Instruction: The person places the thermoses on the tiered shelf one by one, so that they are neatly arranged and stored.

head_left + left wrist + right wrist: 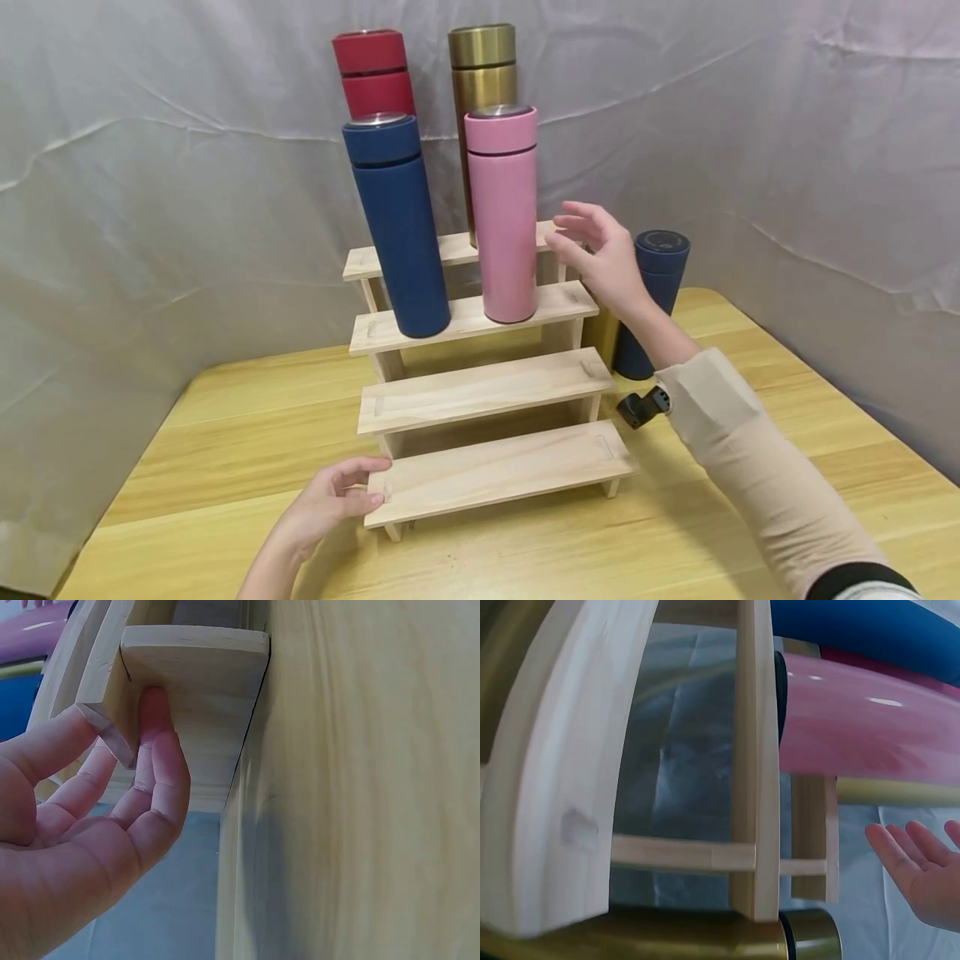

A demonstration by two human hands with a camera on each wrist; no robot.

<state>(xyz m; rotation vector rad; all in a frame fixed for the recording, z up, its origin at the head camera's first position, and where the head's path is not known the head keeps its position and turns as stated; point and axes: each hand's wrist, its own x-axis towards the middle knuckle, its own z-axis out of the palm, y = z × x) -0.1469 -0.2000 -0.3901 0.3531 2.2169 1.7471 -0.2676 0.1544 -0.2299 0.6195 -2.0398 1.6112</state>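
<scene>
A stepped wooden display rack [487, 392] stands on the table. My left hand [326, 504] holds the left end of its lowest shelf [498, 477], thumb on the board and fingers curled beneath it, as the left wrist view shows. A pink thermos [504, 225] and a blue thermos [401, 237] stand upright on the third shelf up. Behind them, a red thermos [375, 79] and a gold thermos [486, 75] are on the top shelf, partly hidden. My right hand [600, 254] hovers just right of the pink thermos, fingers loosely bent and nothing in it.
Beside the rack's right side another blue thermos [660, 279] stands on the table [247, 433]. A second gold thermos [814, 935] lies close by, mostly hidden behind the rack in the head view. Grey cloth [187, 183] hangs behind everything.
</scene>
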